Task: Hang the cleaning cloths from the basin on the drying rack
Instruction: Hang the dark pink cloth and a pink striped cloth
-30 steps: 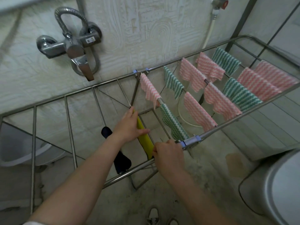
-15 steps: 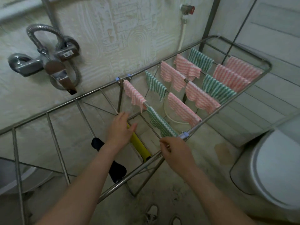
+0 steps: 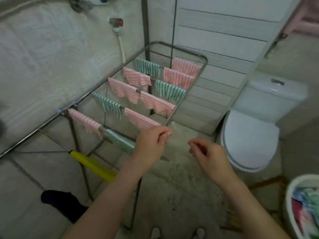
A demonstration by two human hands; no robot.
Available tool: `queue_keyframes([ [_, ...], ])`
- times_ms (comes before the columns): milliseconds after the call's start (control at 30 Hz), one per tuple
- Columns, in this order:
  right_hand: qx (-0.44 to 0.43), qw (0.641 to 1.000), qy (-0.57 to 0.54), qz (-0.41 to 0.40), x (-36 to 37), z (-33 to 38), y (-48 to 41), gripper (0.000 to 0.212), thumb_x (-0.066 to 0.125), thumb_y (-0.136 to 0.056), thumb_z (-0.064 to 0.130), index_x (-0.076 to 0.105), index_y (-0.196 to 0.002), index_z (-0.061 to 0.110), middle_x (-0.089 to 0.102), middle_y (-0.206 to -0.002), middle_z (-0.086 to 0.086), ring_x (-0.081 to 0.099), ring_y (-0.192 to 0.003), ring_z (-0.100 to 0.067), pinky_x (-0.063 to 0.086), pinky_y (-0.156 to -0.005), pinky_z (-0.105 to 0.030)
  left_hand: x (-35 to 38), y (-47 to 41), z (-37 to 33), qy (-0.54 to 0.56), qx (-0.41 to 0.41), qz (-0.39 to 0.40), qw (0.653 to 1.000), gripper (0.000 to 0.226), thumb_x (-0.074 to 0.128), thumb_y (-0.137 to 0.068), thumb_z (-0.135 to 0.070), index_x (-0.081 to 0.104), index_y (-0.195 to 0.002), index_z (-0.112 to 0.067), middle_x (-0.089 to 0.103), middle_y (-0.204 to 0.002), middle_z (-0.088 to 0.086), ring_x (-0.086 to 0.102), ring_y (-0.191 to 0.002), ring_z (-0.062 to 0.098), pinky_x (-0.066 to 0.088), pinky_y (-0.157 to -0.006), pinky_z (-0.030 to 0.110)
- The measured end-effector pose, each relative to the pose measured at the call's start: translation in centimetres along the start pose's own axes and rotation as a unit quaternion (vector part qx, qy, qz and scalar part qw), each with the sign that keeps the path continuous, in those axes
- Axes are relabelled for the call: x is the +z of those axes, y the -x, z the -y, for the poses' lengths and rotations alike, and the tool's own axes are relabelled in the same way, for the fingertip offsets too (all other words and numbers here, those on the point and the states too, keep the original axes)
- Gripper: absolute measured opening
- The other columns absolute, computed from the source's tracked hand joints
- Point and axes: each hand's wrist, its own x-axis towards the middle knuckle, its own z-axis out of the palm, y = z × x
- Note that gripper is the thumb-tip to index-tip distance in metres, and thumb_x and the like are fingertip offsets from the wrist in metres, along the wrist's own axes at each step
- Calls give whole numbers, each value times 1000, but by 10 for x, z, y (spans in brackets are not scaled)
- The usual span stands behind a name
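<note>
The steel drying rack (image 3: 188, 91) stands along the wall with several pink and green striped cloths draped over its bars. The nearest green cloth (image 3: 119, 140) hangs just left of my left hand (image 3: 151, 146), whose fingers curl round the rack's front rail. My right hand (image 3: 208, 156) hovers to the right of the rack, loosely curled and empty. A yellow cloth (image 3: 93, 165) and a dark cloth (image 3: 59, 202) hang on the rack's left section. The white basin (image 3: 289, 199) sits at the bottom right edge with several coloured cloths (image 3: 308, 204) inside.
A white toilet (image 3: 250, 140) with its lid down stands right of the rack, close to the basin. A water valve (image 3: 116, 23) and hose run down the wall behind the rack. My shoes (image 3: 177, 232) are on the bare concrete floor.
The view has swung right, bringing the toilet and basin in. My left hand left the yellow cloth and took the front rail. My right hand came off the rail and moved right.
</note>
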Motion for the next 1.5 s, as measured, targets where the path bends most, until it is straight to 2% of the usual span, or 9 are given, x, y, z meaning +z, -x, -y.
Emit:
queue_keyframes([
  [133, 50, 996, -22, -70, -65, -39, 13, 13, 61, -92, 19, 67, -91, 31, 67, -70, 16, 62, -67, 5, 43, -63, -6, 73, -19, -41, 6, 45, 86, 995, 30, 46, -82, -5, 71, -93, -19, 69, -78, 3, 63, -75, 18, 48, -68, 29],
  [467, 303, 923, -67, -227, -197, -220, 78, 14, 59, -91, 14, 71, -96, 12, 72, -89, -6, 66, -88, -24, 49, -81, -36, 286, -26, -148, -43, 157, 331, 929, 30, 48, -90, -4, 69, -105, -20, 66, -111, -2, 58, -99, 13, 43, -87, 20],
  [767, 499, 850, -74, -154, -196, -366, 171, 37, 54, -89, 2, 49, -126, 1, 57, -122, -21, 55, -111, -36, 43, -89, -39, 453, 18, -169, -269, 323, 511, 750, 30, 49, -90, -17, 65, -114, -14, 61, -120, 8, 50, -113, 29, 43, -94, 39],
  [967, 431, 895, 4, -117, -176, -404, 178, 51, 44, -85, 18, 49, -135, 8, 60, -126, -20, 59, -113, -39, 46, -96, -42, 514, 36, -162, -424, 366, 481, 674, 43, 36, -95, -14, 40, -137, -5, 36, -147, 16, 34, -129, 35, 10, -114, 52],
  [1100, 409, 908, 8, -93, -168, -430, 171, 66, 44, -75, 14, 44, -141, 15, 58, -129, -17, 56, -115, -36, 46, -98, -43, 536, 43, -155, -413, 335, 448, 719, 43, 34, -96, -8, 36, -139, -4, 51, -133, 12, 45, -121, 32, 3, -112, 59],
  [1233, 431, 893, 42, -119, -169, -441, 169, 51, 52, -79, 5, 52, -130, 12, 63, -117, -17, 59, -105, -38, 48, -87, -42, 524, 29, -162, -264, 298, 412, 820, 25, 49, -86, -15, 66, -104, -18, 68, -92, 3, 61, -91, 23, 35, -93, 36],
  [1333, 474, 864, 92, -145, -166, -440, 168, 25, 54, -89, 13, 59, -114, 12, 67, -104, -14, 62, -97, -36, 45, -75, -37, 494, 5, -177, 14, 65, 391, 918, 14, 63, -77, -6, 72, -74, -17, 71, -73, -2, 60, -66, -1, 43, -69, 14],
  [1433, 538, 833, 14, -128, -166, -436, 166, 17, 58, -89, 24, 65, -104, 18, 69, -96, -3, 65, -89, -25, 46, -68, -27, 465, -17, -187, 238, -184, 390, 870, 20, 52, -90, 2, 63, -84, -13, 64, -78, 7, 64, -73, 12, 56, -75, 30],
  [1500, 560, 815, -71, -134, -173, -429, 162, 15, 63, -86, 29, 70, -94, 20, 72, -88, -2, 65, -76, -19, 50, -64, -26, 447, -28, -190, 299, -230, 388, 841, 21, 41, -97, 0, 57, -94, -13, 56, -81, 15, 62, -75, 26, 57, -78, 44],
])
